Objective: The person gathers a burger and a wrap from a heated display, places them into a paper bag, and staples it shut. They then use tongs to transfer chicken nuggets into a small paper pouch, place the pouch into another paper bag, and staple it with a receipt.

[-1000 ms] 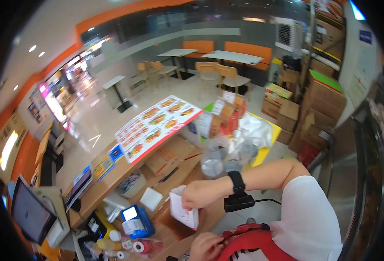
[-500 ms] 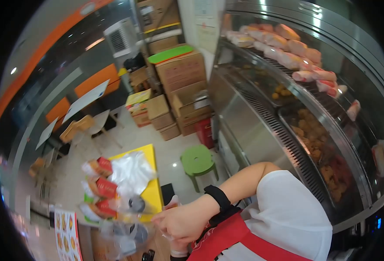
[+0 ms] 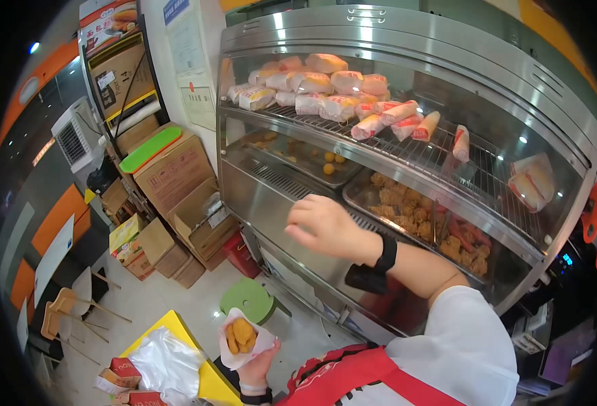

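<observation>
My left hand (image 3: 258, 367) is wrapped round a white paper pouch (image 3: 247, 331) low in the view. Golden fried pieces (image 3: 241, 335) show in the pouch's open top. My right hand (image 3: 323, 227) is raised in front of the glass food warmer (image 3: 264, 193), fingers loosely bent, the thumb side apart, nothing visible in it. Past it, inside the warmer, lies a tray of fried chicken (image 3: 403, 210), and behind that a tray with a few round yellow balls (image 3: 334, 162). Paper-wrapped burgers and rolls (image 3: 339, 107) lie on the wire rack above.
A green stool (image 3: 247, 300) stands on the floor below my right hand. Clear plastic bags (image 3: 166, 365) lie on a yellow surface (image 3: 214, 384) at lower left, beside red food boxes (image 3: 119, 373). Cardboard boxes (image 3: 180, 176) are stacked left of the warmer. Red-handled scissors (image 3: 594, 210) hang at far right.
My view has swung right toward the warmer. My hands, close together before, are now apart: the right has risen toward the warmer, and the left shows the pouch with fried pieces.
</observation>
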Available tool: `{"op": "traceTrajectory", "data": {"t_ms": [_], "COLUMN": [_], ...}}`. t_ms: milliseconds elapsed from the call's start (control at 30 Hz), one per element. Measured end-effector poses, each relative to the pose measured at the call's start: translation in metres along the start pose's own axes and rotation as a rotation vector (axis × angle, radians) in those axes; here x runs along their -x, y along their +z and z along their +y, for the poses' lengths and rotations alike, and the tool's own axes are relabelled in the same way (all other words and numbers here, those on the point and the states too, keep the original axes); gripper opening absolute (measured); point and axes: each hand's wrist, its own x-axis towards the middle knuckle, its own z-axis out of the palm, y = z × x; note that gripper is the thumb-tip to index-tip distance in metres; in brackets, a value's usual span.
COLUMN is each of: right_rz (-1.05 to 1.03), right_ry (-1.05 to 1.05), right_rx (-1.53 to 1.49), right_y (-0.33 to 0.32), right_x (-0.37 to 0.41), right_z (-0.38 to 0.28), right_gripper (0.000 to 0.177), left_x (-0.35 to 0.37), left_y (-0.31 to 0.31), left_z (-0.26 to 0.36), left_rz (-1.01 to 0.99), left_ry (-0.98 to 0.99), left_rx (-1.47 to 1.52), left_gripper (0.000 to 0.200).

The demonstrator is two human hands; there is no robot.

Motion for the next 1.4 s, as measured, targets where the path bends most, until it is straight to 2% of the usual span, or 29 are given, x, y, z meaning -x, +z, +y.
{"op": "traceTrajectory", "data": {"t_ms": [33,167,233,300,367,433,467,500,533,567,600,667,700,767,833,900,933,967,1033,1067,1100,1133,1167,1233,1300,1333,1367,1400], "right_rz": [-0.046,-0.444,-0.576,-0.547,-0.675,-0.712,-0.733,-0.754,-0.812,-0.79,-0.771,-0.684,-0.686,-0.494,-0.455,-0.342,-0.352,-0.366,-0.302,-0.233,-0.162,-0.084,-0.094,0.079,0.153,0.13,0.11,0.221], "right_ry": [0.123,0.217,0.225,0.084,-0.002,-0.099,-0.114,-0.121,-0.023,0.005,-0.004,-0.079,-0.082,-0.106,0.032,0.229,0.209,0.19,0.217,0.214,0.203,-0.031,-0.01,0.046,0.05,0.069,0.133,-0.047], "right_rx": [0.021,0.875,1.072,1.18,1.231,1.183,1.203,1.23,1.176,1.149,1.08,0.987,0.988,0.785,0.388,0.248,0.45,0.657,0.783,0.903,1.03,1.146,1.179,1.345,1.555,1.417,1.462,1.408], "right_y": [0.008,0.059,0.064,0.069,0.074,0.078,0.082,0.084,0.083,0.083,0.077,0.07,0.065,0.052,0.011,-0.034,-0.058,-0.081,-0.124,-0.145,-0.163,-0.184,-0.201,-0.218,-0.213,-0.227,-0.214,-0.195], "right_x": [0.009,0.042,0.047,0.044,0.038,0.034,0.036,0.037,0.035,0.038,0.036,0.035,0.024,-0.005,-0.049,-0.075,-0.088,-0.101,-0.11,-0.113,-0.113,-0.102,-0.088,-0.06,-0.028,0.001,0.018,0.028], "right_z": [0.01,0.06,0.08,0.095,0.101,0.1,0.104,0.105,0.099,0.103,0.1,0.089,0.074,0.037,0.007,-0.029,-0.03,-0.027,-0.033,-0.038,-0.036,-0.017,0.0,0.024,0.034,0.075,0.067,0.059], "right_gripper": [0.013,0.017,0.021,0.023,0.021,0.018,0.016,0.015,0.015,0.016,0.017,0.021,0.021,0.023,0.028,0.026,0.025,0.025,0.02,0.017,0.014,0.012,0.012,0.016,0.016,0.029,0.035,0.023], "left_x": [0.0,-0.005,-0.016,-0.005,0.014,0.022,0.017,0.018,0.028,0.037,0.036,0.029,0.027,0.022,0.015,0.011,0.008,-0.001,-0.017,-0.024,-0.035,-0.044,-0.051,-0.051,-0.053,-0.053,-0.051,-0.05], "left_y": [-0.003,0.017,0.007,0.034,0.074,0.094,0.08,0.081,0.096,0.108,0.102,0.085,0.081,0.074,0.066,0.072,0.062,0.056,0.043,0.039,0.029,0.017,0.009,0.014,0.026,0.033,0.038,0.044], "left_z": [0.002,0.019,0.023,0.029,0.036,0.045,0.044,0.047,0.046,0.045,0.047,0.049,0.049,0.047,0.045,0.042,0.035,0.033,0.03,0.026,0.022,0.018,0.014,0.01,0.008,0.008,0.009,0.01], "left_rz": [0.004,0.053,0.047,0.043,0.003,-0.069,-0.23,-0.229,-0.133,-0.033,-0.025,-0.13,-0.129,-0.192,-0.266,-0.109,-0.326,-0.335,-0.157,-0.08,-0.104,-0.004,0.096,0.068,0.052,0.029,0.014,-0.023], "left_ry": [0.041,-0.074,0.028,-0.011,-0.084,-0.148,-0.123,-0.077,0.048,0.17,0.171,-0.17,-0.169,-0.091,-0.139,0.066,0.172,0.148,-0.125,-0.122,-0.16,-0.038,0.089,0.054,0.037,-0.002,-0.035,-0.072], "left_rx": [-0.074,0.111,0.066,0.121,0.224,0.325,0.207,0.014,-0.221,-0.456,-0.448,0.083,0.087,-0.03,0.016,-0.156,-0.175,-0.175,0.024,0.018,0.025,-0.075,-0.178,-0.173,-0.175,-0.134,-0.092,-0.038], "left_gripper": [0.05,0.046,0.044,0.044,0.046,0.048,0.047,0.043,0.045,0.046,0.046,0.051,0.051,0.055,0.055,0.057,0.059,0.059,0.057,0.056,0.056,0.056,0.055,0.054,0.053,0.051,0.05,0.046]}}
